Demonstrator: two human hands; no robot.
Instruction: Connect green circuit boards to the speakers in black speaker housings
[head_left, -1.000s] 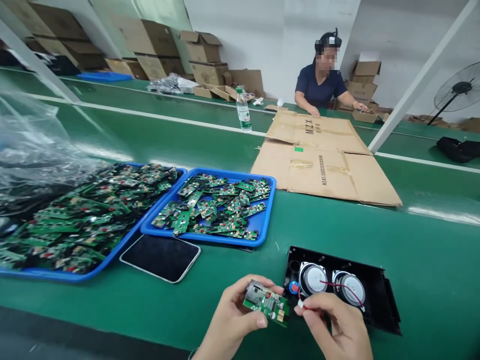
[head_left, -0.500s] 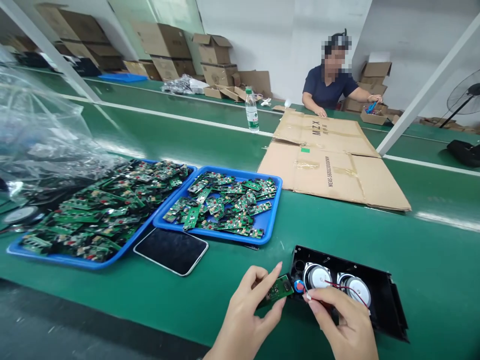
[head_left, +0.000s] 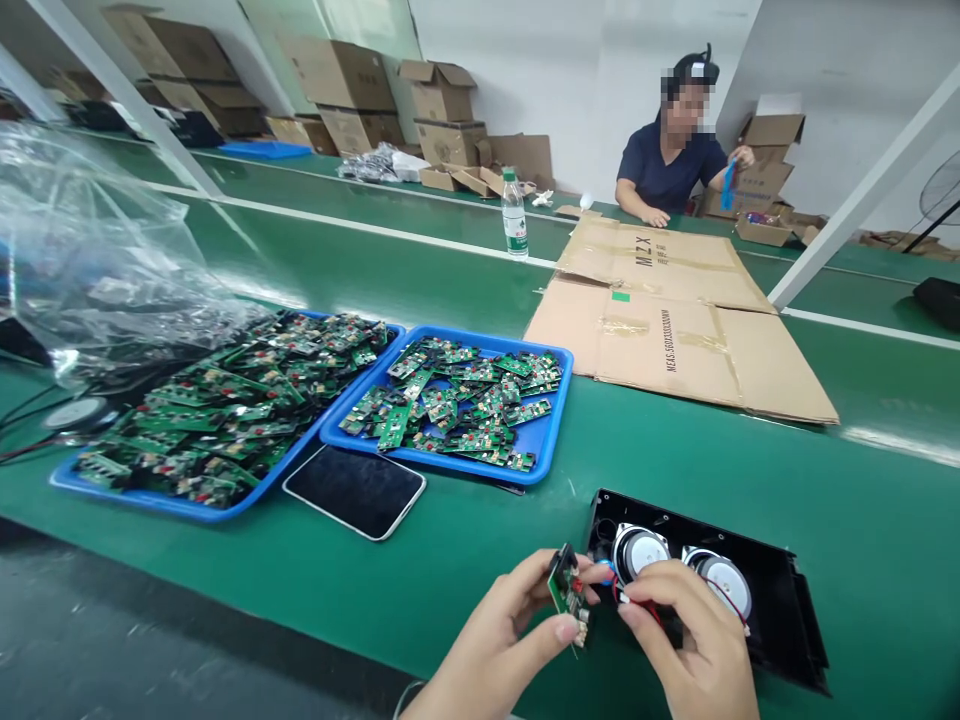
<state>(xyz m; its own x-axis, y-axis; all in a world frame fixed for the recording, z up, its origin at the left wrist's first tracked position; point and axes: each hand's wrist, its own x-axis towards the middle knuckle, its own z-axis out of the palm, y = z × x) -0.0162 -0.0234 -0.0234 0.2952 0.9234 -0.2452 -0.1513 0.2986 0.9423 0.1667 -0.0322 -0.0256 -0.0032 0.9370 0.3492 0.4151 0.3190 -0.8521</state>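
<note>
Between the thumb and fingers of my left hand (head_left: 504, 630) is a small green circuit board (head_left: 568, 592), held on edge with its component side turned to the right. My right hand (head_left: 694, 630) pinches a small white connector (head_left: 624, 597) on red and black wires. Behind both hands lies a black speaker housing (head_left: 787, 610) with two round speakers, the left one (head_left: 646, 550) and the right one (head_left: 727, 584). A blue cylindrical part at the housing's left end is partly hidden by my left fingers.
Two blue trays of circuit boards, a full one (head_left: 225, 514) and a smaller one (head_left: 555, 440), stand left. A phone (head_left: 356, 490) lies before them. Beyond are flattened cardboard (head_left: 675, 330), a water bottle (head_left: 514, 215) and a seated person (head_left: 667, 160). A plastic bag (head_left: 112, 270) is far left.
My left hand has turned the circuit board from nearly flat to on edge, showing its components. My right hand still pinches the connector. The person opposite has raised a blue item.
</note>
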